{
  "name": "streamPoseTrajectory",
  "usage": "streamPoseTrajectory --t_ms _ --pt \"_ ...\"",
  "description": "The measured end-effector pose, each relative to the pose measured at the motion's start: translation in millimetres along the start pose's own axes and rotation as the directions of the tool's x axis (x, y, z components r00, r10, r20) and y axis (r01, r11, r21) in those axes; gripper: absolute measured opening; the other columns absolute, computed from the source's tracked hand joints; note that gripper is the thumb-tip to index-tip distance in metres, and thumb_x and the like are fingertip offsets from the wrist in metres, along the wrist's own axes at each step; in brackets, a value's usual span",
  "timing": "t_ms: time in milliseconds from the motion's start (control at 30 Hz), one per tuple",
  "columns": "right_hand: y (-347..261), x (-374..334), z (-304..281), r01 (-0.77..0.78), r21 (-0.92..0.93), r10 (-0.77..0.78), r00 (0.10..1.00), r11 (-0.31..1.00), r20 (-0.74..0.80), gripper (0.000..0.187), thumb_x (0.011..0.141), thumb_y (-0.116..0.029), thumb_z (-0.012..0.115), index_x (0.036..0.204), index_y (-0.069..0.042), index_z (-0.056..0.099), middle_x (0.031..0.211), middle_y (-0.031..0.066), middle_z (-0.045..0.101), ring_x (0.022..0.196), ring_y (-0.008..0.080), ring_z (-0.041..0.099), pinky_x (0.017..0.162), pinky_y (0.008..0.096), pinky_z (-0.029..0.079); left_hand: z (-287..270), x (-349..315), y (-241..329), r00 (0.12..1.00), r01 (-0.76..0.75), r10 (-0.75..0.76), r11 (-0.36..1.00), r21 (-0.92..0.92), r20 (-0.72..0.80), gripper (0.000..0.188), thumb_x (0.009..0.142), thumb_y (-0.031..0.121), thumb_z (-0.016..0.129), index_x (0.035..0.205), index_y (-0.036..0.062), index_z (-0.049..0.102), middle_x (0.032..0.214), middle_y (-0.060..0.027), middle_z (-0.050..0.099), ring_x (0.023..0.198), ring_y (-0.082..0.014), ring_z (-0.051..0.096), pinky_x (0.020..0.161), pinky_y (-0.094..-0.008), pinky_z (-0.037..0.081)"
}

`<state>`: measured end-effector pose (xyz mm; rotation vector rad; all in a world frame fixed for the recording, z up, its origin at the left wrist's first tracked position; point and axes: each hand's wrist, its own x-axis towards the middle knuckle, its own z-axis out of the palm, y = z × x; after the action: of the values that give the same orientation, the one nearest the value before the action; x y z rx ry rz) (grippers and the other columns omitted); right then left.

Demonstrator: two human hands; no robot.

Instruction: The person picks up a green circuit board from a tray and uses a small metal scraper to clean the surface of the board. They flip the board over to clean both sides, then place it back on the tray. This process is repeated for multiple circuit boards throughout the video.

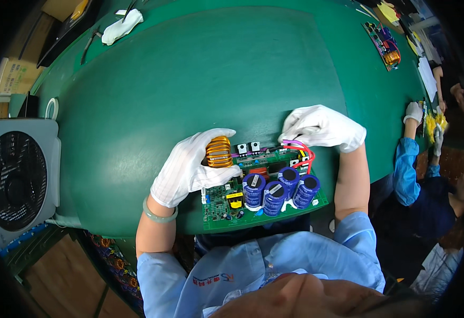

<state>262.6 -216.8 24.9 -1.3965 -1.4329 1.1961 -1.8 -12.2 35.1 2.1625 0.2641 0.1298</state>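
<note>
In front of me a green circuit board (214, 209) is held tilted at the table's near edge. My left hand (181, 170), in a white glove, is closed round its left end, thumb and fingers about a copper-wound coil (219, 152). Several blue cylindrical capacitors (274, 199) stand on the board's near side. Small black transistors (255, 147) line its far side. My gloved right hand (324, 128) is at the far right corner, fingertips pinched together beside looped red and purple wires (311, 157). What the pinch holds, if anything, is hidden.
Green matting (189, 74) covers the table. On the left stands a grey fan (17, 177), with a tape roll (52, 108) behind it. A white cloth (122, 27) lies at far left. Another circuit board (383, 46) sits far right, near a co-worker's gloved hand (413, 112).
</note>
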Motion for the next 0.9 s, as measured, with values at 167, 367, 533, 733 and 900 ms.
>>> streamPoseTrajectory --t_ms 167,367,533,733,900 --pt "-11 19 29 0.048 -0.257 -0.070 0.995 0.965 -0.076 0.029 0.080 -0.017 0.078 0.105 -0.002 0.074 0.087 0.0103 0.061 0.081 0.0264 0.060 0.074 0.0356 0.049 -2 -1 7 0.997 0.077 -0.077 0.997 0.014 0.026 0.063 0.068 0.033 0.086 0.121 0.0058 0.064 0.103 -0.0145 0.069 0.090 -0.0295 0.068 0.085 -0.0376 0.054" --pt "-13 22 39 0.032 -0.522 -0.146 0.973 0.853 -0.179 0.030 0.083 -0.028 0.067 0.077 -0.001 0.056 0.078 0.0126 0.053 0.074 0.0321 0.057 0.067 0.0390 0.047 0 -2 3 1.000 0.004 -0.004 0.999 0.050 -0.006 0.064 0.068 0.032 0.085 0.122 0.0061 0.064 0.104 -0.0155 0.069 0.092 -0.0314 0.068 0.086 -0.0387 0.054" --pt "1 28 39 -0.047 -0.558 -0.082 0.975 0.829 -0.204 0.032 0.085 -0.029 0.066 0.079 -0.001 0.052 0.074 0.0145 0.051 0.071 0.0356 0.054 0.062 0.0413 0.043 1 0 2 1.000 0.008 -0.008 0.999 0.041 0.000 0.064 0.068 0.033 0.085 0.122 0.0061 0.064 0.104 -0.0155 0.069 0.092 -0.0317 0.068 0.086 -0.0391 0.053" --pt "2 19 28 -0.089 -0.516 -0.012 0.982 0.852 -0.189 0.025 0.089 -0.025 0.065 0.084 -0.001 0.061 0.074 0.0162 0.057 0.072 0.0363 0.058 0.064 0.0429 0.045 -1 1 5 0.999 0.046 -0.046 0.999 0.018 0.010 0.063 0.069 0.034 0.084 0.121 0.0061 0.064 0.102 -0.0158 0.069 0.090 -0.0324 0.068 0.083 -0.0393 0.054" --pt "7 2 3 -0.047 -0.402 0.011 0.996 0.914 -0.092 0.018 0.082 -0.017 0.069 0.093 -0.002 0.066 0.081 0.0154 0.062 0.074 0.0361 0.059 0.065 0.0421 0.048 0 3 4 1.000 0.016 -0.016 1.000 0.026 -0.010 0.061 0.071 0.037 0.086 0.119 0.0075 0.064 0.099 -0.0158 0.070 0.088 -0.0348 0.068 0.081 -0.0406 0.055"
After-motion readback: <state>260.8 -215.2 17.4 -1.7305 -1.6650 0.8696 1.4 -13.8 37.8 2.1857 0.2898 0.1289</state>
